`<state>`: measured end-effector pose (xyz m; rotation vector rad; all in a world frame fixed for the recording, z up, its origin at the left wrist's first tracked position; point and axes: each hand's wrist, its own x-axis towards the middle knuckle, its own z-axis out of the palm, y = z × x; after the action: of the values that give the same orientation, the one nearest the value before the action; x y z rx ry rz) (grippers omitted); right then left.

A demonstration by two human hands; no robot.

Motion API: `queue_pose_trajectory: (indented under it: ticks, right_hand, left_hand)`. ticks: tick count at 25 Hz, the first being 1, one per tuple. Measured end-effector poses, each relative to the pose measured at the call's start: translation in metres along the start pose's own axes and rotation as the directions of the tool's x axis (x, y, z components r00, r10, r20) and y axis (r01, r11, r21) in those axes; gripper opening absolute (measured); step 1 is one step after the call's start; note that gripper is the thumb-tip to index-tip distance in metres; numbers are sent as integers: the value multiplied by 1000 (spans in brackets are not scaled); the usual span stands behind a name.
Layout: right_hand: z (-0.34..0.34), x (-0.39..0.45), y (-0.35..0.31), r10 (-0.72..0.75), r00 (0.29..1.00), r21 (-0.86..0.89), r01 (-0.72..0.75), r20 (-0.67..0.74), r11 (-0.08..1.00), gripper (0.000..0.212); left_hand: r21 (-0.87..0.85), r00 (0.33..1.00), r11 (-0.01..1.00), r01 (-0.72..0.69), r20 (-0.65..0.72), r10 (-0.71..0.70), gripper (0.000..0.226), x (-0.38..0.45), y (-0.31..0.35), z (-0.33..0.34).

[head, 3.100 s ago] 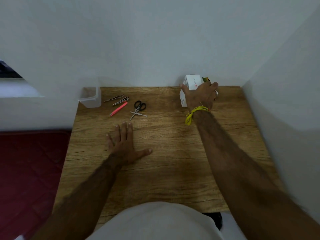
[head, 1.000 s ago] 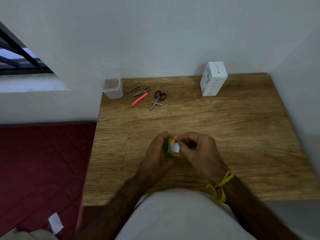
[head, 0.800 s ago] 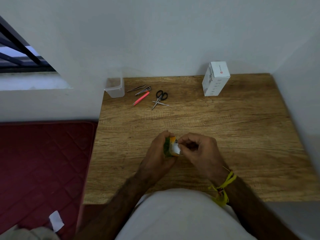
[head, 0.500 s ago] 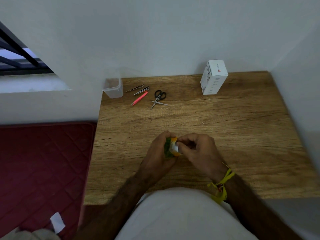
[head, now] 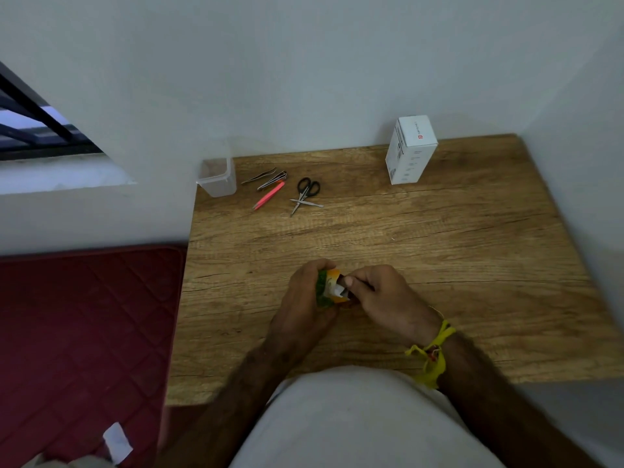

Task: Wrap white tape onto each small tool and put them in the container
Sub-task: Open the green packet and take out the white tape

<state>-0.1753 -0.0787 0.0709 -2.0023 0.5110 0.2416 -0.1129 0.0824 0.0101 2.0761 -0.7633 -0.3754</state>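
Left hand (head: 304, 298) grips a green-and-orange tape roll (head: 327, 292); right hand (head: 381, 298) pinches its white end above the wooden table (head: 439, 248).

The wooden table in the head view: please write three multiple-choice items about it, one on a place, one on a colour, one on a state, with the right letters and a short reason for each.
1. Where is the clear container?
A. far left corner of the table
B. far right corner
C. beside the hands

2. What colour are the scissors' handles?
A. pink
B. black
C. yellow

3. What are the hands doing?
A. lying flat
B. holding the tape roll
C. gripping scissors

Answers: 1 A, it stands at the corner beside the tweezers. 2 B, both loops are black. 3 B, left hand and right hand pinch it together.
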Motion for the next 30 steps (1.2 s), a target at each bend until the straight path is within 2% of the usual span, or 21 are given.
queue_pose_trajectory:
  ticks: [6,8,12,13,16,19,21,27,30]
  right_hand:
    - [-2,-3,-3,82,996,158,-76,-33,984,4]
    - [-2,-1,-4,98,994,183,-90,-36,979,8]
    - [1,0,-2,113,994,212,-112,7,971,34]
    - [1,-1,-2,105,994,215,-107,22,971,34]
    - [2,-3,-4,85,996,215,-87,15,973,14]
    - [4,-1,-2,151,988,433,-143,17,890,8]
    - [4,1,-2,194,981,495,-160,-18,854,6]
    - [-3,8,-6,195,956,603,-24,-219,797,11]
    - [-7,12,-9,170,948,662,53,-268,748,12]
  left_hand:
    - [25,1000,1000,-19,3,19,66,0,6,-2]
    - [20,1000,1000,-23,10,23,68,1,9,-4]
    - [28,1000,999,-30,9,30,67,-1,10,-5]
    - [34,999,999,-34,8,34,67,-1,9,-5]
    - [37,999,998,-45,13,44,66,-1,8,-5]
    - [14,1000,1000,-23,11,23,68,1,7,-6]
    - [8,1000,1000,-8,-7,8,71,3,7,-6]
    - [-37,993,996,84,-83,-87,72,12,8,-9]
    - [-168,975,972,163,-124,-184,65,16,8,-9]
